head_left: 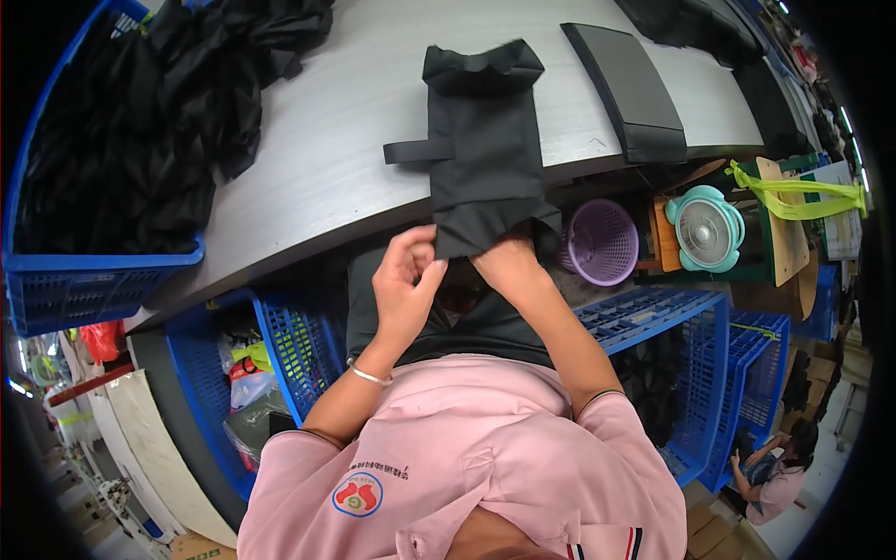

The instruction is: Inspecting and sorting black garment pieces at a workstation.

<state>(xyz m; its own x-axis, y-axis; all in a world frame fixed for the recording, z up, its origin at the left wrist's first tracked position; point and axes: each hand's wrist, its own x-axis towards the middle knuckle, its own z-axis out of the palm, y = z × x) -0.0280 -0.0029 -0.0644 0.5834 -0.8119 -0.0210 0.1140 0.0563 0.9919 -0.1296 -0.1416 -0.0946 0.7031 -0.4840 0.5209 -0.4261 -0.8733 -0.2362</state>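
Note:
A black fabric pouch [485, 149] lies on the table, its lower end hanging over the near edge toward me. Its far end stands up in a loose fold, and a short black strap [418, 151] sticks out to the left. At the lower left corner, my left hand [403, 285] is closed, with curled fingertips and thumb at the cloth's edge. My right hand [511, 271] reaches under or into the pouch's near end. The cloth covers its fingers, so their grip cannot be seen.
Black cloth pieces [140, 140] heap over a blue crate [103, 271] at left. A flat black panel [627, 89] lies right of the pouch. Beyond the table's edge are a purple basket [602, 245], a turquoise fan [707, 230] and blue crates [700, 373]. Another person [779, 471] sits far right.

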